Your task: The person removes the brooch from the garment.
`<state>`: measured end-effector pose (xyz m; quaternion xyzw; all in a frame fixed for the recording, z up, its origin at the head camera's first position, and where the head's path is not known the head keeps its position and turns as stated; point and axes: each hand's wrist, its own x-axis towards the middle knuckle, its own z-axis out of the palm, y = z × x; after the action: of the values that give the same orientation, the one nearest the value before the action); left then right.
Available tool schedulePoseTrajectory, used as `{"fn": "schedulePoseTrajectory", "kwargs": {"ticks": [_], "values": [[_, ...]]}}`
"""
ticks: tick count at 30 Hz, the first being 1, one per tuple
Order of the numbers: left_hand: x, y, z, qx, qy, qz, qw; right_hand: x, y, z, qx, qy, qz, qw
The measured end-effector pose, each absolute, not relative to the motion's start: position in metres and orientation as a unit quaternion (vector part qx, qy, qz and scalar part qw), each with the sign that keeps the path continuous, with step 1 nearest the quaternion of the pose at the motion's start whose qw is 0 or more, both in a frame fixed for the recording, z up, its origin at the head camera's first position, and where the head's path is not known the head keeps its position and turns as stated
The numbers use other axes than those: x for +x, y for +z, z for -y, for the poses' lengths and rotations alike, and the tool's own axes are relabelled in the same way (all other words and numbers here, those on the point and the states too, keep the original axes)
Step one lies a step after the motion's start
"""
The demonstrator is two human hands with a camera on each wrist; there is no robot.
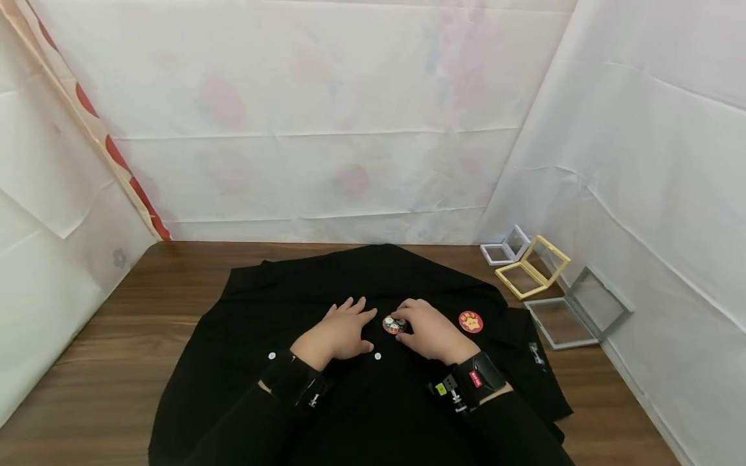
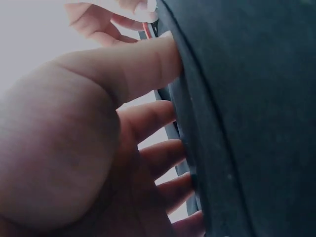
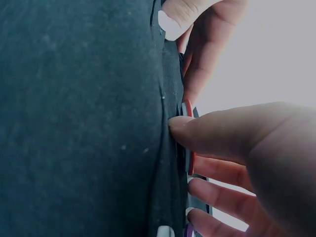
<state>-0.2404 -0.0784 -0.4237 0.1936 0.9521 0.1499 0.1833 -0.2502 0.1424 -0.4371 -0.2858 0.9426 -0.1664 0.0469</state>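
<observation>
A black garment lies spread on the wooden table. My left hand rests on it with fingers spread, left of a round patterned badge. Thumb and fingers of my right hand grip the badge at its right side, low against the cloth. In the right wrist view, the badge's red rim shows edge-on beside my right hand. The left wrist view has my left hand with its fingertips against the dark fabric. A red badge with a yellow star lies right of my right hand.
At the table's right rear stand three open hinged frames: a small white one, a yellow one and a larger grey one. White buttons dot the garment. White cloth walls enclose the table's back and sides.
</observation>
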Motion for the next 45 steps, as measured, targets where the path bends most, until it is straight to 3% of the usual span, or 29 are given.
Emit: {"fn": "schedulePoseTrajectory", "kwargs": {"ticks": [23, 45], "values": [[-0.240, -0.421, 0.077, 0.200, 0.156, -0.949, 0.187, -0.247, -0.434, -0.149, -0.314, -0.174, -0.933, 0.023], [-0.236, -0.419, 0.077, 0.238, 0.167, -0.947, 0.137, -0.248, -0.433, -0.153, -0.214, -0.253, -0.943, 0.014]]}}
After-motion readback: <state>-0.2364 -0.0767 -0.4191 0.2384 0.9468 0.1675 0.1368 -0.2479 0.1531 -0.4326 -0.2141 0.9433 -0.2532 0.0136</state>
